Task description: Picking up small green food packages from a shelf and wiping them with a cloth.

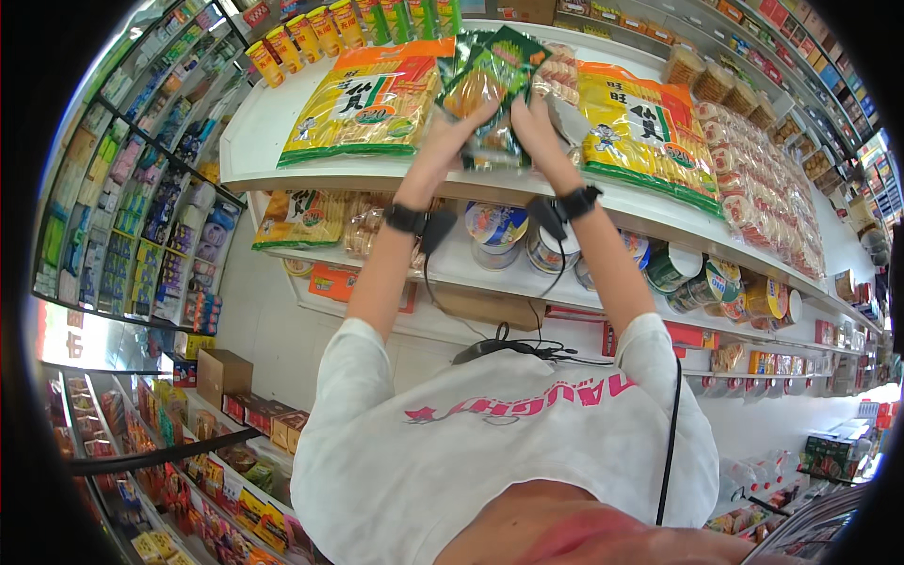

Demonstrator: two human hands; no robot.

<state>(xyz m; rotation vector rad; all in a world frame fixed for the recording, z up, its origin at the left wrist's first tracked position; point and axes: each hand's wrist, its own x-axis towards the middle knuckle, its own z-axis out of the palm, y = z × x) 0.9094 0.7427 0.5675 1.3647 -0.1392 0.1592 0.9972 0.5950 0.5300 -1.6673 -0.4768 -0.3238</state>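
Several dark green glossy snack packets [509, 52] with clear windows are bunched between my hands over the top shelf [250, 141]. My left hand [444, 149] grips them from the lower left, its thumb pressed on the front. On the right side, my right hand [539, 134] is closed on the packets' edge, its fingers partly hidden behind them. A large yellow and orange snack bag [367, 104] lies left of my left hand. Another yellow bag [648, 132] lies to the right of my right hand. The lower packets are slightly blurred.
Yellow and green canisters [323, 33] stand in a row at the back left. Clear-wrapped round snacks [758, 179] cover the shelf's right part. Below, instant noodle tubs [496, 231] fill a lower shelf. Black cables [527, 353] hang in front of it. Stocked racks [141, 198] rise at the left.
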